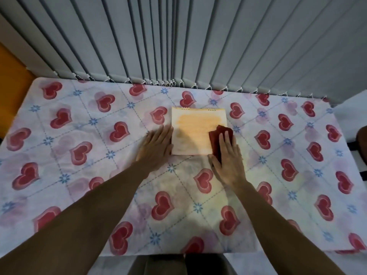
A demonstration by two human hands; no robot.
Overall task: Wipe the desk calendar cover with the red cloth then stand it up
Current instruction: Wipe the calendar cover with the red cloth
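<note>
Currently:
Calendar: desk calendar [195,132] lies flat mid-surface [83,197].
Left hand [156,147]: we press it open, bracing the left edge.
Right hand [228,155]: flat, fingers spread on red cloth [216,135]; we should sweep evenly across.

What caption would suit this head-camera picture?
Right hand presses red cloth on flat calendar; left hand steadies its edge.

Pale cream calendar cover [195,133] with an orange wash. Dark red cloth [217,138]. White tabletop cloth [79,145] with red hearts, blue flowers, dashed diamond lines; grey vertical blinds [178,40].
</note>
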